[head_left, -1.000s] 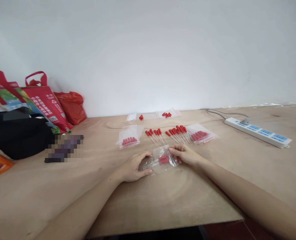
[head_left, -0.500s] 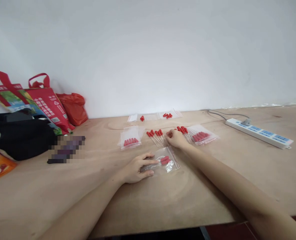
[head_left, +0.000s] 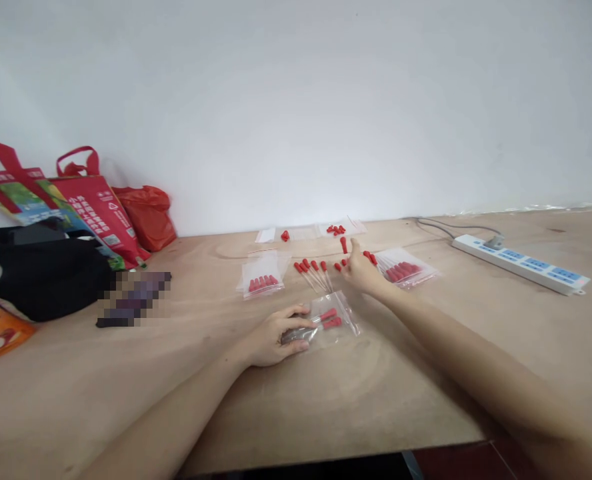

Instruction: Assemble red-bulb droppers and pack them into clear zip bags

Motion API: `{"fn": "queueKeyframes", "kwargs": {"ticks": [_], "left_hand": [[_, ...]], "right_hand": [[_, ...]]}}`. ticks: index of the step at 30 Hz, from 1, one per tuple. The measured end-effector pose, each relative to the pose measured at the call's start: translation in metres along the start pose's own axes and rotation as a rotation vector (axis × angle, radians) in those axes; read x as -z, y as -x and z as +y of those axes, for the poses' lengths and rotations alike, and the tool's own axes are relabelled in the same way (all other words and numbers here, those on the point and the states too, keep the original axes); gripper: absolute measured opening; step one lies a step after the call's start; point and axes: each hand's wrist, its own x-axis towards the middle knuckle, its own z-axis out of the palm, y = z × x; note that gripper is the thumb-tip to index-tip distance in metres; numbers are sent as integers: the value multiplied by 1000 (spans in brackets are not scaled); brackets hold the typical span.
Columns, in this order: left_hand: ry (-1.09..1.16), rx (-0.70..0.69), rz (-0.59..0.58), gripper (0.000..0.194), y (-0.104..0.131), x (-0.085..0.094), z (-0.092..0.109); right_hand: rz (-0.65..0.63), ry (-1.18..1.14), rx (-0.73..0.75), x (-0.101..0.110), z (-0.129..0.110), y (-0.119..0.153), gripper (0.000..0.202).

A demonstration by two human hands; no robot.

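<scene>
The right hand (head_left: 363, 270) is reaching farther from the clear bag (head_left: 322, 339) than it was half a second ago, and is now sitting at about one o'clock from it, over the loose red-topped droppers (head_left: 370, 257). One red top (head_left: 344, 245) is showing beside its thumb, farther out than the others around it; it seems to be shifting with the hand. The fingers are partly hiding one another, so whether they are closing on a dropper cannot be told.

The left hand (head_left: 276, 337) is resting at the near-left end of the clear bag, fingers and thumb apart, seemingly steadying it over the stems. Inside, the two red bulbs (head_left: 329, 318) are lying more spread apart than a moment ago, pointing toward two o'clock. The bag is lying flat on the table (head_left: 326, 413), so its contents are probably free to slide a little.

From the clear bag, another dropper group (head_left: 306, 267) is fanning out near twelve o'clock. A small packet (head_left: 263, 283) of red tops is lying at ten o'clock and a larger packet (head_left: 402, 269) at two o'clock. Beyond, more bulbs (head_left: 335, 230) are lying at twelve o'clock, while a power strip (head_left: 521, 265) is stretching out between two and three o'clock.
</scene>
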Motion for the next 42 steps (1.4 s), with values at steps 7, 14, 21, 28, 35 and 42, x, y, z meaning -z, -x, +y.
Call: {"fn": "queueKeyframes", "kwargs": {"ticks": [7, 14, 21, 28, 35, 42], "left_hand": [[-12, -9, 6, 34, -2, 1, 0], [-9, 9, 1, 34, -2, 1, 2], [-35, -1, -7, 35, -2, 1, 1], [-45, 16, -21, 36, -3, 1, 3], [-58, 47, -17, 45, -3, 2, 5], [-68, 62, -20, 45, -3, 2, 3]], "right_hand": [[68, -586, -142, 20, 36, 40, 79], [126, -776, -221, 3, 26, 48, 65], [46, -826, -254, -3, 16, 60, 51], [66, -961, -352, 1, 13, 65, 46], [-164, -804, -305, 0, 15, 67, 36], [-463, -670, -225, 3, 16, 66, 35]]}}
